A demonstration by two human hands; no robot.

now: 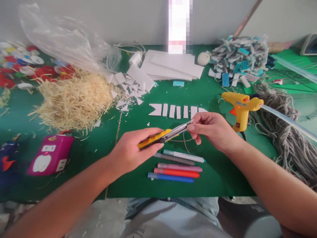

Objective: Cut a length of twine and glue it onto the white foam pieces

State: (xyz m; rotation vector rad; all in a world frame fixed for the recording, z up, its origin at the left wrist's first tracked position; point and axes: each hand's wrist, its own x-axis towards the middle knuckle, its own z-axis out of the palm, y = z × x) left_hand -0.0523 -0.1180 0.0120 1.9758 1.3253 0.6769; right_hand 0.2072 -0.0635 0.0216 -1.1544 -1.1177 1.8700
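Note:
My left hand (135,148) is closed round the yellow-and-black handle of a utility knife (158,137), which slants up to the right above the green table. At its far end, the thumb and fingers of my right hand (210,130) pinch the tip; whether they also hold a small scrap there is too small to tell. Just beyond the knife lies a row of small white foam pieces (172,111), the rightmost partly behind my right hand. Below the knife rest several markers, among them a red marker (177,172) and a blue marker (170,178).
A yellow glue gun (239,109) stands at right, beside grey yarn (277,125). Straw (76,99) and a magenta power box (51,155) are at left. White foam sheets (170,66), foam scraps (131,84) and a heap of white-and-blue pieces (240,59) lie at the back.

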